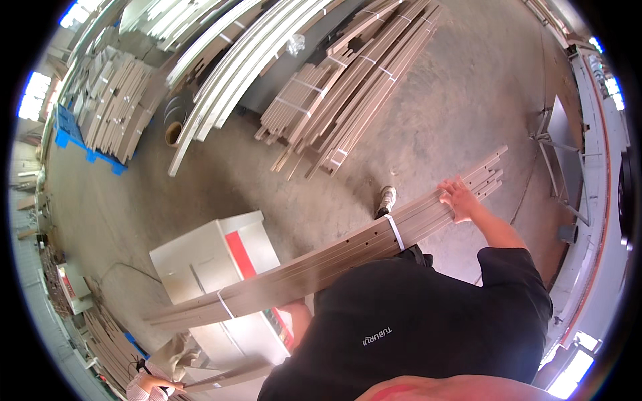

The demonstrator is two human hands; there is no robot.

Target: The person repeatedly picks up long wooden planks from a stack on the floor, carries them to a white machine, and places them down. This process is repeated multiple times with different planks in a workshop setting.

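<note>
A long bundle of brown profiles (314,266) lies slantwise across the front of my body, bound by two white straps. Several small dark holes dot its side, and its right-hand ends are staggered. Near that end, my right hand (458,199) grips the bundle from above, fingers curled over the top edge. My left hand (294,315) reaches beneath the bundle and holds it from below; its fingers are hidden behind the profiles.
A white cabinet-like box (190,257) with a red stripe stands beyond the bundle. Strapped profile stacks (334,87) lie ahead; another stack (114,100) sits on a blue pallet (70,127). A metal-framed panel (565,147) stands right. Another person's hand (175,386) holds a brown profile (231,377).
</note>
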